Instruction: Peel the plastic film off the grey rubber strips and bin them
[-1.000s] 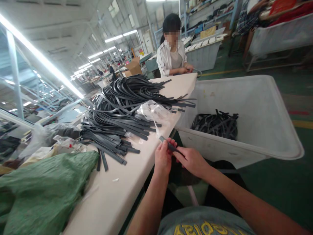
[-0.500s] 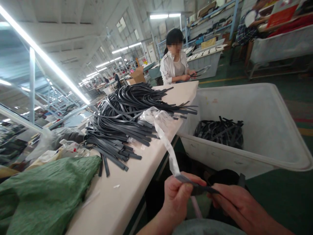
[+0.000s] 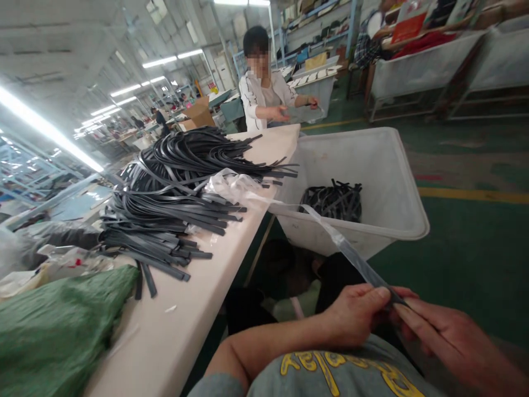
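My left hand point(image 3: 361, 311) is closed in a pinch, the thumb pressing on a dark grey strap point(image 3: 363, 270). Just right of it, my right hand point(image 3: 446, 333) grips the same strap, its fingers wrapped round it. A translucent white plastic film point(image 3: 233, 184) lies crumpled on the table and stretches across to the strap. Near my hands the film seems to lie along the strap; how it is joined there I cannot tell. A large heap of dark grey straps point(image 3: 173, 182) covers the far part of the pale table point(image 3: 194, 314).
A white plastic tub point(image 3: 384, 182) beside the table holds a tangle of dark straps point(image 3: 333, 199). Green woven sacking point(image 3: 61, 325) lies at the table's left. Across the table a co-worker point(image 3: 268, 94) in a white jacket handles something clear. Grey carts point(image 3: 425, 71) stand behind.
Both my hands have moved right with the strap, and the film is drawn out longer from the table. The view has turned right. The co-worker's hands have spread apart.
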`<state>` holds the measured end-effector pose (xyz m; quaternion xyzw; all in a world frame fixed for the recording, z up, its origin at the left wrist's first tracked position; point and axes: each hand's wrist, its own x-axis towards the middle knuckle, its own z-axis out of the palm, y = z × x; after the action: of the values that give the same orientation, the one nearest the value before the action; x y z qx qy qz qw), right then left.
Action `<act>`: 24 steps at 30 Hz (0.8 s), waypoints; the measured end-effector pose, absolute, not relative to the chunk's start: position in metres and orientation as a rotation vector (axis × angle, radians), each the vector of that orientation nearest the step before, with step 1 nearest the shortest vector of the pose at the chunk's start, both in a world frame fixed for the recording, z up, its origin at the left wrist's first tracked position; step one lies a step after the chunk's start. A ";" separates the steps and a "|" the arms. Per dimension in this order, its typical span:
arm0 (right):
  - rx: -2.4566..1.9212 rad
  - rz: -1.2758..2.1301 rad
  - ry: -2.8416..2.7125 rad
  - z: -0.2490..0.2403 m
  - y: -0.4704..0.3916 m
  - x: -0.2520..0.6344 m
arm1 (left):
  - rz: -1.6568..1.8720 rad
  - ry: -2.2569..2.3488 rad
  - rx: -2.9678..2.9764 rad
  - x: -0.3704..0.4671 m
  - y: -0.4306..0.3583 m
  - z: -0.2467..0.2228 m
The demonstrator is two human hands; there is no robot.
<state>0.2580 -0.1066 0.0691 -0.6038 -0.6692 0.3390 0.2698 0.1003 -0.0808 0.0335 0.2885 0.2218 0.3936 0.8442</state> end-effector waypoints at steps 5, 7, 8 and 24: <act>-1.718 1.027 -1.679 0.071 -0.125 0.288 | 0.926 0.569 0.391 0.096 -0.081 0.027; -1.740 0.998 -1.718 0.074 -0.125 0.284 | 0.900 0.598 0.329 0.087 -0.082 0.024; -1.733 0.991 -1.758 0.074 -0.122 0.276 | 0.882 0.603 0.305 0.084 -0.083 0.021; -1.521 0.825 -2.168 0.068 -0.068 0.200 | 1.026 0.708 0.149 0.038 -0.083 0.015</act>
<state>0.2002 -0.0683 0.0682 -0.5392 -0.7684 0.2924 0.1826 0.0378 -0.0835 0.0154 0.0698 0.3313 0.4800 0.8093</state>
